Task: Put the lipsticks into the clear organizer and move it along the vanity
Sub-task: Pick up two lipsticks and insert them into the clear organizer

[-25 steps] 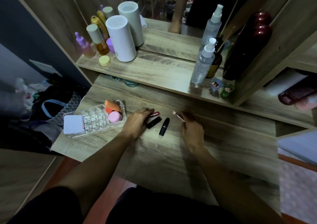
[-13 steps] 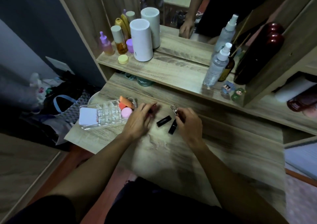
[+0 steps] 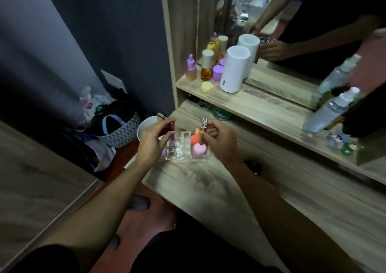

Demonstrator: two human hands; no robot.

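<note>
Dim wooden vanity, mirror above a shelf with a white cylinder (image 3: pixel 235 69), small bottles and 2 spray bottles; below it the desk (image 3: pixel 261 199), grain smeared by motion blur.

Clear organizer (image 3: pixel 183 147) at the desk's left end, close to the edge, with a pink sponge (image 3: pixel 199 149) and an orange one (image 3: pixel 195 138) in its right compartment.

Left hand (image 3: pixel 151 141) over the organizer's left side, fingers (image 3: pixel 167 124) pinched on something thin and reddish, likely a lipstick, though too blurred to be sure.

Right hand (image 3: pixel 222 142) above the sponges, fingers clenched on an upright gold lipstick (image 3: pixel 203 130) with a clear cap, not yet in a slot.

2 dark shapes (image 3: pixel 253 166) on the desk just behind the right wrist, probably black lipsticks waiting to be picked up.

Judged early in the task: no lipstick clearly seated in the grid, 2 apparently in hand, 2 more apparently loose. Left to do: slotting all of them, then sliding the organizer along the vanity.
</note>
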